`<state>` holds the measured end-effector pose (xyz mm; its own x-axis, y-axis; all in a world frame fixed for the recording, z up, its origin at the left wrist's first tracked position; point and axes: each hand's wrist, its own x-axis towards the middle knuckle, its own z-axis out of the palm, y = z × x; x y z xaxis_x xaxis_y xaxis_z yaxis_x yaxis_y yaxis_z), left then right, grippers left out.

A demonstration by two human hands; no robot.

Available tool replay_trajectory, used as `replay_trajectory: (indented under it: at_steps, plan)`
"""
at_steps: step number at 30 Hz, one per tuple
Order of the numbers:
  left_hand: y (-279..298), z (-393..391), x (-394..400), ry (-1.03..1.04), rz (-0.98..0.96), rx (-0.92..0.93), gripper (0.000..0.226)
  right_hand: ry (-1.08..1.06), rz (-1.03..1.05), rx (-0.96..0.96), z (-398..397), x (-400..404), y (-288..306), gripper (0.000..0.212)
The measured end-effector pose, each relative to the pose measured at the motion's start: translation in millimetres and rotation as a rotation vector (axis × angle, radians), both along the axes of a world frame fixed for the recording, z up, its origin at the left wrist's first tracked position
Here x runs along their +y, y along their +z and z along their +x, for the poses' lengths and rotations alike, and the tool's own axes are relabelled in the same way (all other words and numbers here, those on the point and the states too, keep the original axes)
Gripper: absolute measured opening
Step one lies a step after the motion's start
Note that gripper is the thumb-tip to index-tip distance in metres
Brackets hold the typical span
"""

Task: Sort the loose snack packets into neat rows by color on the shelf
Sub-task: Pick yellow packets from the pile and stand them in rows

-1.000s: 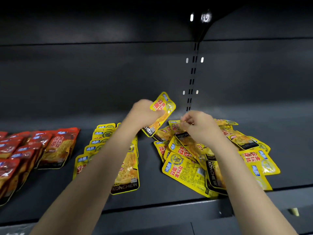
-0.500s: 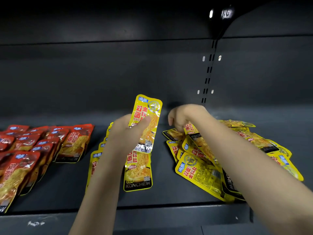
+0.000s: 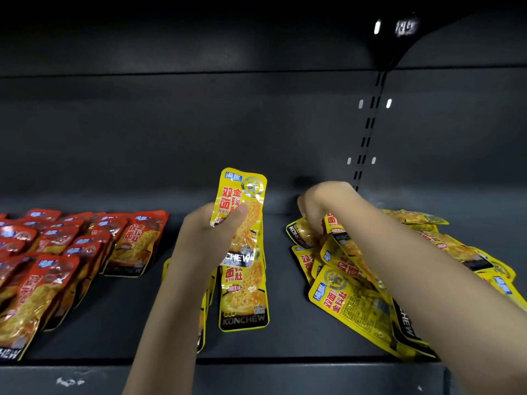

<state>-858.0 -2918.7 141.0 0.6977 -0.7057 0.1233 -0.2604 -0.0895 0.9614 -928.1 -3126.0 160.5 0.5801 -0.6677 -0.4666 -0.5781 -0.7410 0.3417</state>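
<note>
Head view: left hand (image 3: 208, 238) pinches an upright yellow foil snack packet (image 3: 241, 216) directly above the yellow row (image 3: 243, 297), long axes matching; right hand (image 3: 320, 205) grips packets in the loose yellow pile (image 3: 353, 303) right of it.

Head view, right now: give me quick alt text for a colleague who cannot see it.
The left hand holds a yellow packet upright above the yellow row on a dark shelf, while the right hand reaches into the loose yellow pile on the right. Red packets lie in overlapping rows on the left.
</note>
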Motion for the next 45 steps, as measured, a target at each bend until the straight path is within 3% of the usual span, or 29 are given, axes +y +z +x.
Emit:
replay_trajectory:
  at_steps: [4,9,15,23,32,37,45]
  plan:
    - [1,3,2,0.063,-0.044,0.008,0.030,-0.008,0.027,-0.195,-12,-8,6,0.027]
    - [-2,3,7,0.037,-0.068,0.005,0.031,-0.011,-0.083,-0.695,-26,-6,22,0.024]
    - [-5,1,15,0.037,-0.129,0.077,0.019,-0.067,0.153,-1.303,-50,25,10,0.018]
    - [-9,0,25,0.000,-0.139,0.076,0.034,-0.124,0.246,-1.722,-70,85,-21,0.037]
    - [-15,0,36,-0.024,-0.180,0.130,0.029,-0.354,0.433,-1.897,-68,106,-51,0.041]
    - [-17,4,39,-0.043,-0.181,0.156,0.026,-0.426,0.693,-2.082,-61,120,-47,0.036]
    - [-23,7,41,-0.028,-0.139,0.193,0.024,-0.431,0.313,-1.686,-65,128,-49,0.039]
